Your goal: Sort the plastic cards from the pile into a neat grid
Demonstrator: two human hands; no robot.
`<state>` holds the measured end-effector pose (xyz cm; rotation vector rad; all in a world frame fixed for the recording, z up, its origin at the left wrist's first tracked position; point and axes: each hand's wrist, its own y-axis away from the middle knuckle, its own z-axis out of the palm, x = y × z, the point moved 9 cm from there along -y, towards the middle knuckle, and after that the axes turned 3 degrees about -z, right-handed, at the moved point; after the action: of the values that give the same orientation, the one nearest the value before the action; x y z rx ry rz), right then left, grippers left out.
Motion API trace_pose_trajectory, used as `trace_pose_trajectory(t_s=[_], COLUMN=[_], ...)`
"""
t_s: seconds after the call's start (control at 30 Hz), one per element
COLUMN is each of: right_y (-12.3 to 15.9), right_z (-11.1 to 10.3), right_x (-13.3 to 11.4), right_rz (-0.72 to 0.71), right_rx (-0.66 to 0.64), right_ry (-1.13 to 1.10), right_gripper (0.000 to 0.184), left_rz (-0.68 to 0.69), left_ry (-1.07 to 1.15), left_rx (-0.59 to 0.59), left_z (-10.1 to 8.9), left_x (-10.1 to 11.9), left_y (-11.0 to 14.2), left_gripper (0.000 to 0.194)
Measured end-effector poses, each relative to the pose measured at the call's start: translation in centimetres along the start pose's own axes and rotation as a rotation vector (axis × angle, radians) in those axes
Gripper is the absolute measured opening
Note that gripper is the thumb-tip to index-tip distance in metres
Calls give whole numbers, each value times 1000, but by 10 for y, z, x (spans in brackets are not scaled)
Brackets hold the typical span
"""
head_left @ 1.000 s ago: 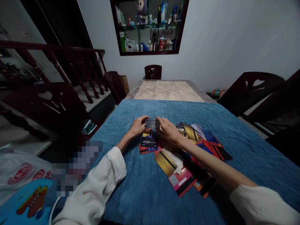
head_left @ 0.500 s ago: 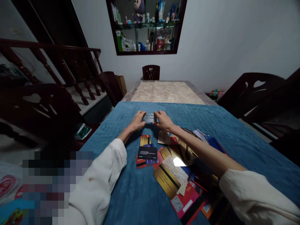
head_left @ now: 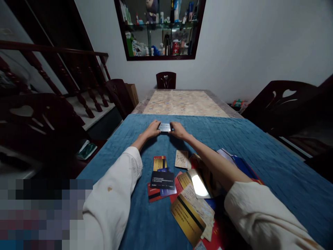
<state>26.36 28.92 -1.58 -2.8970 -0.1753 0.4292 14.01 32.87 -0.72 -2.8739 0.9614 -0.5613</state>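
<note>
Out over the far part of the blue cloth, a silver bank card (head_left: 164, 127) is held level by its two short ends. My left hand (head_left: 152, 129) grips the left end, and my right hand (head_left: 179, 130) has the right end between thumb and fingers. A dark band shows under the card's near edge; I cannot tell whether it is shadow or more cards. Nearer to me lies a small pile topped by a black card (head_left: 162, 180), with a gold-and-red card (head_left: 159, 162) behind it. To its right spreads a loose heap with a gold card (head_left: 188, 218) in front.
A blue cloth (head_left: 135, 215) covers the near table, and a patterned tabletop (head_left: 182, 102) shows beyond it. Dark wooden chairs stand around, one at the far end (head_left: 165, 80). A beige card (head_left: 182, 159) lies by the heap. My right forearm hides part of the heap.
Both hands have carried the silver card forward, away from the card piles, and tilted it flatter. More of the piles is uncovered. The camera view has shifted slightly.
</note>
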Motion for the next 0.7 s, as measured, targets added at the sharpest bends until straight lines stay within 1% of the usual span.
trace_pose_trajectory(t_s=[0.2, 0.47, 0.57, 0.7], right_y=[-15, -25, -27, -30], right_z=[16, 29, 34, 38], right_x=[12, 23, 25, 26], right_rz=[36, 69, 84, 102], right_rx=[-61, -160, -193, -219], right_ry=[24, 34, 43, 61], right_gripper=[43, 38, 36, 36], left_rz=[-31, -63, -83, -103], left_ry=[-51, -76, -85, -86], left_rx=[-41, -90, -113, -131], left_z=[14, 29, 33, 36], left_x=[-11, -20, -23, -24], left_y=[-14, -32, -36, -37], left_gripper=[33, 31, 29, 23])
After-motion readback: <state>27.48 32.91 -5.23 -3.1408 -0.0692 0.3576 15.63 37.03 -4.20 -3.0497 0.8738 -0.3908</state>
